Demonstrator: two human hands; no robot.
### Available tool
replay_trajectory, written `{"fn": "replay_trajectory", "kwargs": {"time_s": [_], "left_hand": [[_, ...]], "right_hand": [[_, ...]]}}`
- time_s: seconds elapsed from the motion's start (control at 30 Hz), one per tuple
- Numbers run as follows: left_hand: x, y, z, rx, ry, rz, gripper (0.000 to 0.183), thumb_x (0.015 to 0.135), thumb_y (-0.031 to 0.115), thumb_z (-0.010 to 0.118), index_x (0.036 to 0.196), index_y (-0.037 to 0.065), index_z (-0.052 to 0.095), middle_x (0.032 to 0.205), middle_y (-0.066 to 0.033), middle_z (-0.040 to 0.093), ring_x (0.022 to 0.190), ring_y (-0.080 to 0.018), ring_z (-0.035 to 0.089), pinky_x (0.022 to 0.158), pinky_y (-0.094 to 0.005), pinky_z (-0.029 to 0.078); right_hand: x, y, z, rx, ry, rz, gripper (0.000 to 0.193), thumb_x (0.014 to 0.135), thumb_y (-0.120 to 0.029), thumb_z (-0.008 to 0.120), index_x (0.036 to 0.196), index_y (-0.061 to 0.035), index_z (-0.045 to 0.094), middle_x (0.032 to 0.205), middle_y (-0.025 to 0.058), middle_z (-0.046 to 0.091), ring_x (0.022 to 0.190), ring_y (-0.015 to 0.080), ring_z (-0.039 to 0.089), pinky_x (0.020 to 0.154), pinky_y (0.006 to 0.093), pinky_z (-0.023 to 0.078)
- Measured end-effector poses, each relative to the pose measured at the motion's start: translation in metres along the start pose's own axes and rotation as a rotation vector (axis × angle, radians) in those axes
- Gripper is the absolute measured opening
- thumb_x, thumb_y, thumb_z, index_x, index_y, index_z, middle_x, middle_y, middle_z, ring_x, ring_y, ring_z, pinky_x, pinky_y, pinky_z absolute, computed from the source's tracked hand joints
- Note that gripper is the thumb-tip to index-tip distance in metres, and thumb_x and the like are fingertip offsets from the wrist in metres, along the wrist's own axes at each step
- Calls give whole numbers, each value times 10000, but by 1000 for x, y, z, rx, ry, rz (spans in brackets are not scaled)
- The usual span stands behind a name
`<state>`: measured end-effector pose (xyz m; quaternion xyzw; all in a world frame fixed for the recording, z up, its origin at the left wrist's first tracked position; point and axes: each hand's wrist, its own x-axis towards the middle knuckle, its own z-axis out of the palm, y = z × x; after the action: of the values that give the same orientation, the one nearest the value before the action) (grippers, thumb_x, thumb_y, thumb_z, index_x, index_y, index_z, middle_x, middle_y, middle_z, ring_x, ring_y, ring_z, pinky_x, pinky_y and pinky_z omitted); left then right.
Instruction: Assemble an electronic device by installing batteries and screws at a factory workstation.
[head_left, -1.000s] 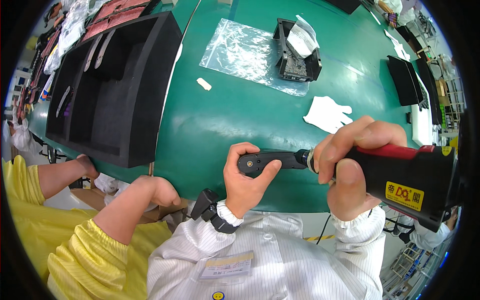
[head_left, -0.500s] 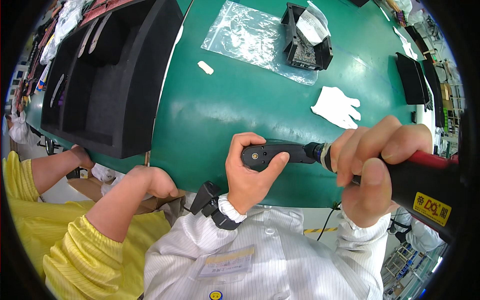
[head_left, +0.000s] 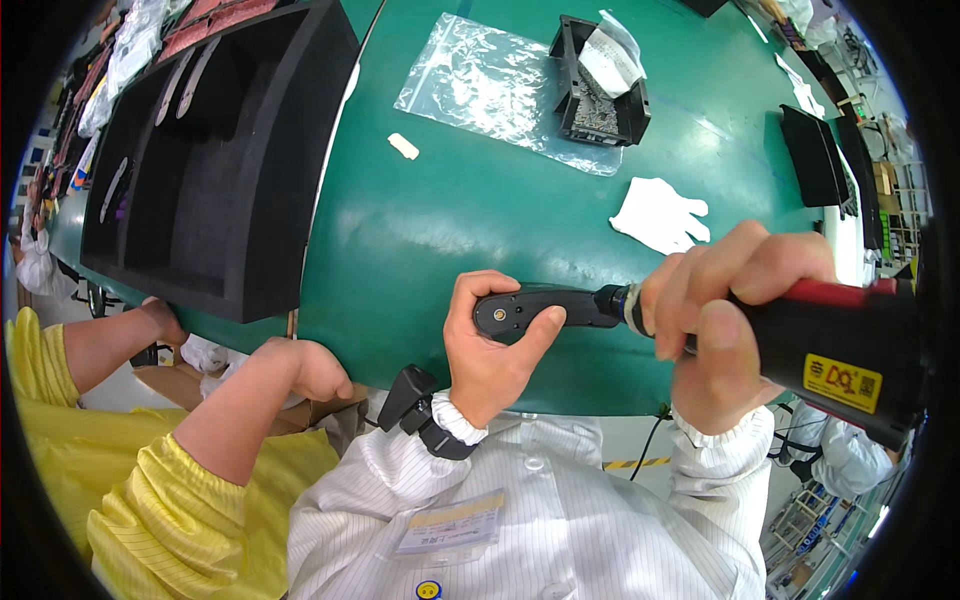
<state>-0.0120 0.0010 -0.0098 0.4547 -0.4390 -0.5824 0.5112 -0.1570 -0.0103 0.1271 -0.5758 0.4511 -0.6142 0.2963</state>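
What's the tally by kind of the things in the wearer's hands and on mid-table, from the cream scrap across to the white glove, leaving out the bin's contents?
Power tool: 1
Curved black part: 1
Flat clear plastic bag: 1
Small black bin: 1
White glove: 1
Cream scrap: 1
Total: 6

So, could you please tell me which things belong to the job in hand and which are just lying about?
In use:
- Curved black part, in the left hand
- Black-and-red power tool, in the right hand

Apparently just lying about:
- White glove
- Clear plastic bag
- Small pale piece
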Motion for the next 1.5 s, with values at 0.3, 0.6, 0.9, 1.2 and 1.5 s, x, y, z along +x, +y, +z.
{"fn": "replay_trajectory", "kwargs": {"time_s": [0.3,0.6,0.9,1.2,1.5], "left_hand": [[-1,2,-3,1,-35,-57,407,788,28,807,1082,23,526,1115,-74,545,885,-117,593,771,-261,511],[-1,3,1,-10,8,-30,405,785,57,821,1059,28,525,999,-54,583,795,-105,608,713,-261,520],[-1,5,1,-38,3,-63,414,783,64,829,1066,30,530,997,-51,582,802,-105,606,710,-257,517],[-4,17,-2,75,-14,-72,409,813,57,799,1116,34,525,1065,-41,562,845,-91,559,740,-260,504],[2,73,15,861,-471,747,405,698,271,782,1088,216,690,846,109,622,561,-108,518,827,-499,377]], "right_hand": [[2,-15,-18,153,-24,-141,383,936,-167,637,1245,-100,422,962,117,555,486,124,510,504,304,488],[-15,-25,-21,131,161,-29,358,910,-165,630,1200,-93,432,934,113,560,448,139,507,494,323,492],[-16,-20,-10,82,140,21,381,920,-199,664,1199,-105,423,907,114,576,453,127,514,480,319,500],[-15,-21,-7,10,82,24,381,928,-193,657,1213,-110,417,914,117,573,471,125,515,506,320,509],[-13,-25,-17,22,75,-42,397,920,-208,671,1216,-127,419,922,109,568,467,133,513,502,327,502]]}}
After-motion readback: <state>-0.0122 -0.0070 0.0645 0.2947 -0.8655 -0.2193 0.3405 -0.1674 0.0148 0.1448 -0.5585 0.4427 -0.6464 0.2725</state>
